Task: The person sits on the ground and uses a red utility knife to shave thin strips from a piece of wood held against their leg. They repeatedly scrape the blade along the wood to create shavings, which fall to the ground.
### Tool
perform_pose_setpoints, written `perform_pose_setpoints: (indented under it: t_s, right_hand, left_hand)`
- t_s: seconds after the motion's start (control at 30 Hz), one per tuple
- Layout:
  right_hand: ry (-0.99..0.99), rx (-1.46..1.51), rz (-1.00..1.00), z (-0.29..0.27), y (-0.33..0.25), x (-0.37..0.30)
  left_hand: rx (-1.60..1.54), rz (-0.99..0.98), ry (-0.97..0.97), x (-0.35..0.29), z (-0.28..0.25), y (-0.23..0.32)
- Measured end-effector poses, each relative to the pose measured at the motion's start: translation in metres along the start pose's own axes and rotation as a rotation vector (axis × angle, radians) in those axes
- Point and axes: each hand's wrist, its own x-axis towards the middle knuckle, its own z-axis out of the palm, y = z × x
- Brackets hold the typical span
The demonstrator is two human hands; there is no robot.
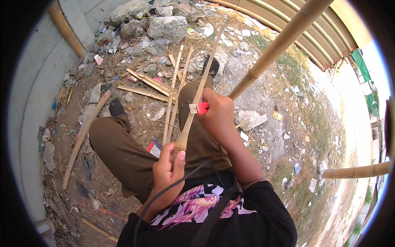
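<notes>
My left hand (168, 171) is closed around the thick near end of a bamboo strip (188, 127), its thumb lying along the bamboo. From that grip the strip runs up and away over my right thigh, narrowing to a thin tip. Partway along it, my right hand (217, 112) is closed on a red cutter knife (203, 108). The short metal blade lies across the strip, with a thin curled shaving beside it. Much of the cutter's handle is hidden by my fingers. Several split bamboo strips (154, 84) lie crossed on the ground between and beyond my feet.
A bamboo pole (275, 45) slants up on the right, and another (358, 170) juts in lower down. A curved bamboo piece (86, 138) lies left of my leg, beside a grey wall (26, 123). Rocks (166, 29) and litter cover the ground. A black cable crosses my left forearm.
</notes>
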Motion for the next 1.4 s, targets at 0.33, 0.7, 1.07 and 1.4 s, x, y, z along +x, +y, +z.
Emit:
perform_pose_setpoints:
  t_s: [0.33,0.7,1.07,1.4]
  right_hand:
    - [0.232,0.142,0.307,-0.051,0.062,0.098]
    - [-0.257,0.163,0.027,0.002,-0.007,-0.087]
    - [0.108,0.101,0.136,0.009,-0.007,-0.008]
    - [0.292,0.090,0.254,-0.059,0.056,0.071]
  left_hand:
    - [-0.059,-0.027,-0.158,-0.004,0.008,-0.006]
    - [-0.111,-0.061,-0.128,0.004,-0.005,-0.007]
    - [-0.006,0.084,-0.040,-0.008,-0.010,-0.004]
    - [0.014,-0.048,-0.203,-0.002,-0.008,-0.006]
